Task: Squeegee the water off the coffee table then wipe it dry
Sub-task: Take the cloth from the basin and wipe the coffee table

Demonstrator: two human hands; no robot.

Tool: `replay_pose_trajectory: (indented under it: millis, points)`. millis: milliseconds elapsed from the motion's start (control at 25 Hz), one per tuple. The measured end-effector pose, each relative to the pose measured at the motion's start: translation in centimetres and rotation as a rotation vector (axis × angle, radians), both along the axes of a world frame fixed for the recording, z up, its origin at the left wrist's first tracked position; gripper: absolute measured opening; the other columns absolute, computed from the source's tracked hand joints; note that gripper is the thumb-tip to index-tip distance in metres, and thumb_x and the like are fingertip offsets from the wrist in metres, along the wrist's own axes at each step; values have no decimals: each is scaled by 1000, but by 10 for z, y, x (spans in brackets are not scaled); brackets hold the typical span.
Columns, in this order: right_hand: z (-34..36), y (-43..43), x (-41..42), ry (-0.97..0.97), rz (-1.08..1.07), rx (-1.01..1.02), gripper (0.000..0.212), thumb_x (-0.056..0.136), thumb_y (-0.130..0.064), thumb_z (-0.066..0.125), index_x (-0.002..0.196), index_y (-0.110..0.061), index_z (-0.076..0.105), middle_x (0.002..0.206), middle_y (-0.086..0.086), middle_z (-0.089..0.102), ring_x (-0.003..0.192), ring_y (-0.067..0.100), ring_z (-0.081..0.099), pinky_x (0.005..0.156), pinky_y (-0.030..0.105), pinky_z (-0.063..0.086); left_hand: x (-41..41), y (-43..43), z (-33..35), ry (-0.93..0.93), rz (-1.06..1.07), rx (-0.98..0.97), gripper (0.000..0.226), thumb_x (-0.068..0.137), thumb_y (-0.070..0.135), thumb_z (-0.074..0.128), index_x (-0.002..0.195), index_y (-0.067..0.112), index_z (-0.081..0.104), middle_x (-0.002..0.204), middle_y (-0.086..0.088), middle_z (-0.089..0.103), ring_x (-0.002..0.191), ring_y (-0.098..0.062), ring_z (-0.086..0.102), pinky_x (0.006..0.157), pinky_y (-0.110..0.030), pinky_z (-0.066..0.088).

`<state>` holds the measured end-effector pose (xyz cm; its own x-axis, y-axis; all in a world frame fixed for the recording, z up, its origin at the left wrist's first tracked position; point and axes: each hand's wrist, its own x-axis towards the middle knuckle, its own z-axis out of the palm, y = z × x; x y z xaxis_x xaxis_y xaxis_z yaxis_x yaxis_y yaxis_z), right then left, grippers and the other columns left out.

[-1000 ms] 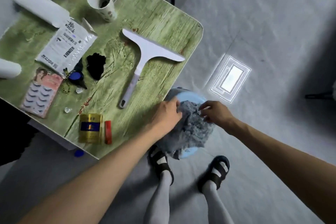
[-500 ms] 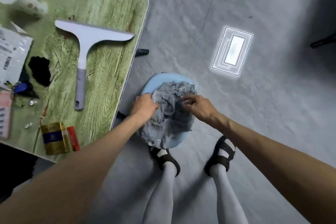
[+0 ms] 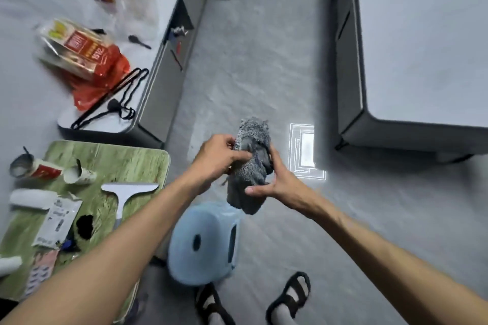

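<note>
A grey fluffy cloth (image 3: 250,166) hangs in the air over the floor, held between both hands. My left hand (image 3: 219,157) grips its upper left side, and my right hand (image 3: 277,179) holds its right side with the thumb across the lower part. The white squeegee (image 3: 126,194) lies flat on the green wood-grain coffee table (image 3: 126,163) at the lower left, its handle partly hidden by my left forearm. Below the cloth stands a light blue plastic stool (image 3: 206,243).
On the coffee table lie paper cups (image 3: 79,174), a white roll (image 3: 31,198), a shipping pouch (image 3: 56,221), a black clump (image 3: 84,225) and an eyelash pack. A white bed (image 3: 79,34) with snack bags stands at the left, another bed (image 3: 422,34) at the right. My sandalled feet are below.
Both hands lifted the grey cloth up off the blue stool. The view swung up and away from the table, which now sits at the lower left.
</note>
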<state>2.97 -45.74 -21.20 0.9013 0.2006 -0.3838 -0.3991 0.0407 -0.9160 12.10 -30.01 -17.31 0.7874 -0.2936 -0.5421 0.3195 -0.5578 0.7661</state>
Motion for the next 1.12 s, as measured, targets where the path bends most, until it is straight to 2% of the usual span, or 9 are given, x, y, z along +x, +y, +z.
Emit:
replay_pose_trajectory:
  millis: [200, 320, 400, 520, 680, 760, 920, 1040, 1120]
  points:
    - [97, -127, -13, -26, -227, -126, 100, 66, -14, 87, 144, -33, 28, 131, -4, 59, 117, 10, 59, 101, 39, 48, -7, -145, 111, 47, -67, -167, 11, 81, 4, 70, 76, 13, 65, 67, -1, 70, 63, -15, 65, 54, -23, 54]
    - [107, -200, -24, -13, -292, -54, 86, 64, -18, 87, 134, -32, 41, 121, -6, 67, 112, 11, 63, 94, 33, 52, -5, -223, 129, 69, -133, -169, 9, 81, 5, 70, 79, 11, 64, 71, -6, 66, 63, -17, 62, 59, -27, 53]
    - [102, -244, -26, 19, -325, -36, 77, 64, -18, 87, 127, -33, 47, 116, -7, 69, 109, 11, 65, 89, 28, 53, 4, -271, 121, 91, -152, -150, 10, 80, 6, 72, 79, 8, 62, 67, -6, 63, 59, -17, 57, 61, -30, 53]
    - [83, -304, -18, 65, -389, -57, 61, 71, -14, 79, 127, -22, 55, 116, 0, 70, 109, 17, 65, 95, 34, 51, 24, -339, 97, 144, -177, -142, 14, 78, 8, 74, 86, 6, 63, 67, -5, 60, 58, -15, 54, 66, -34, 52]
    - [53, -403, 6, 138, -604, -35, 48, 72, -12, 71, 119, -16, 60, 108, 4, 72, 96, 16, 69, 78, 23, 53, 58, -447, 66, 225, -258, -184, 10, 86, 14, 68, 89, 8, 60, 64, 0, 59, 51, -10, 52, 51, -24, 48]
    - [39, -456, 11, 199, -747, -68, 49, 73, -17, 74, 119, -17, 57, 107, 2, 72, 92, 13, 70, 74, 23, 55, 71, -498, 56, 233, -270, -171, 6, 90, 13, 63, 94, 9, 60, 78, -7, 62, 60, -16, 57, 57, -26, 49]
    - [2, -552, 7, 325, -947, -204, 65, 72, -31, 76, 129, -24, 46, 113, -3, 66, 101, 16, 65, 88, 36, 52, 87, -576, 24, 171, -267, -50, 13, 88, 13, 62, 101, 10, 64, 94, -7, 66, 76, -21, 63, 71, -33, 49]
    - [-48, -634, 11, 386, -948, -391, 63, 73, -35, 71, 131, -34, 47, 111, -7, 65, 102, 17, 62, 84, 30, 48, 94, -630, -26, 135, -266, 65, 18, 88, 17, 61, 104, 13, 65, 101, -4, 69, 84, -19, 65, 80, -34, 52]
    - [-79, -696, 20, 421, -902, -568, 61, 72, -42, 63, 130, -41, 46, 109, -3, 68, 101, 25, 63, 85, 35, 50, 100, -660, -62, 84, -251, 142, 20, 88, 20, 60, 107, 16, 65, 107, -2, 69, 96, -20, 65, 89, -35, 50]
